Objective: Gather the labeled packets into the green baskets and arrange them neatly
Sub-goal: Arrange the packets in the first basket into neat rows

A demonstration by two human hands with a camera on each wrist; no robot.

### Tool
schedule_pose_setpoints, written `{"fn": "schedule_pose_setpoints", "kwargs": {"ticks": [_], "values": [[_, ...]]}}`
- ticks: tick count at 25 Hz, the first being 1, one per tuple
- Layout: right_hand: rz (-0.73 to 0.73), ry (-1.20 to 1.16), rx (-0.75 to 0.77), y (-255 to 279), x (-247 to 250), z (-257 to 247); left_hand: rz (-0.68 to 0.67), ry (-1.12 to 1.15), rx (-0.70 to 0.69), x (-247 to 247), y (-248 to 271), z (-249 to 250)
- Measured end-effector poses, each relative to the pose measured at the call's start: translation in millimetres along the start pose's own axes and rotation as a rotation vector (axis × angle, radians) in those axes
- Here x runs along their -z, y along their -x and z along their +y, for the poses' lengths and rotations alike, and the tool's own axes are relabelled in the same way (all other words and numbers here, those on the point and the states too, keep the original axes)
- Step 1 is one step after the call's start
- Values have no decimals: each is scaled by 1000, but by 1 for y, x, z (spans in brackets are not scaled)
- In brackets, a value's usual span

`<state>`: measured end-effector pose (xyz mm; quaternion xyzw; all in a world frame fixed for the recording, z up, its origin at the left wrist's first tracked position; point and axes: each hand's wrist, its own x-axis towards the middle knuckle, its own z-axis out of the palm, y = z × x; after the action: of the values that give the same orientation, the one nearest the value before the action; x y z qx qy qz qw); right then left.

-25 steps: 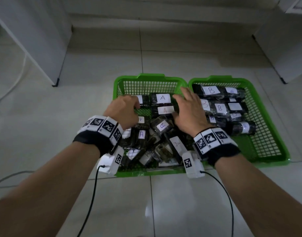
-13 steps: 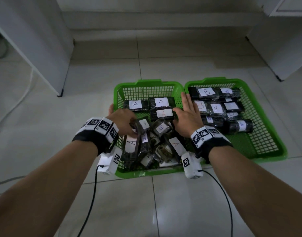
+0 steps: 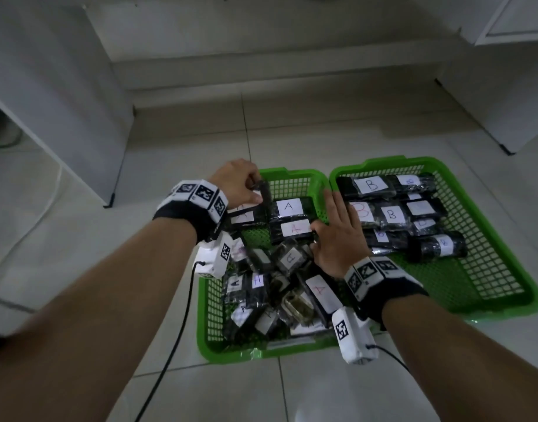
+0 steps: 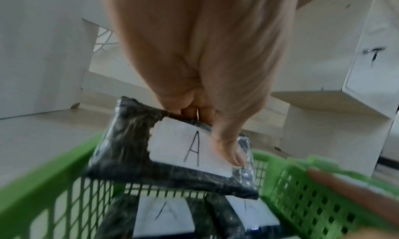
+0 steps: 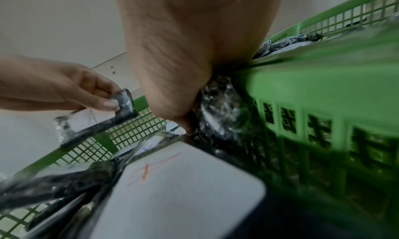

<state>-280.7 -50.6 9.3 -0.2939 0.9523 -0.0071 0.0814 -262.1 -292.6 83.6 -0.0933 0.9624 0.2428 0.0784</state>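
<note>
Head view: left hand [image 3: 235, 181] pinches an A packet [image 4: 172, 150] over the left basket's [image 3: 261, 351] far-left corner, right hand [image 3: 337, 236] lies flat, fingers apart, on the stacked A's. Slippery wrap, so that pinch could slip and mess up the row.

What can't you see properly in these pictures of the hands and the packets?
- Head view: the left hand covers most of the packet it pinches.
- Head view: the right hand hides its own fingertips' contact with the left basket; its thumb is tucked behind the red-A packet.
- Head view: the jumbled packets overlap, hiding some labels.
- Right wrist view: the basket wall is blurred.
</note>
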Motion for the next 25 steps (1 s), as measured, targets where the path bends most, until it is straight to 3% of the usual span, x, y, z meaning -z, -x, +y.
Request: {"fn": "schedule_pose_setpoints", "kwargs": {"ticks": [3, 7, 10, 12, 16, 19, 23, 25], "values": [[38, 29, 3, 1, -3, -2, -48, -154, 1, -31, -17, -11], [50, 31, 1, 1, -5, -2, 23, -298, 3, -41, -17, -18], [56, 36, -4, 0, -6, -3, -119, -476, 49, -38, -15, -17], [51, 35, -1, 1, -5, -3, -135, -522, 53, -37, -13, -13], [31, 39, 0, 2, -2, -4, -114, -512, 60, -36, -7, -6], [-2, 18, -22, 1, 1, -4, -125, -374, 40, -41, 5, 3], [-71, -142, 7, -2, 12, 0, -337, -297, -7, -59, 36, 22], [-125, -246, 3, -3, 16, 3, -329, -306, -47, -72, 50, 30]]}}
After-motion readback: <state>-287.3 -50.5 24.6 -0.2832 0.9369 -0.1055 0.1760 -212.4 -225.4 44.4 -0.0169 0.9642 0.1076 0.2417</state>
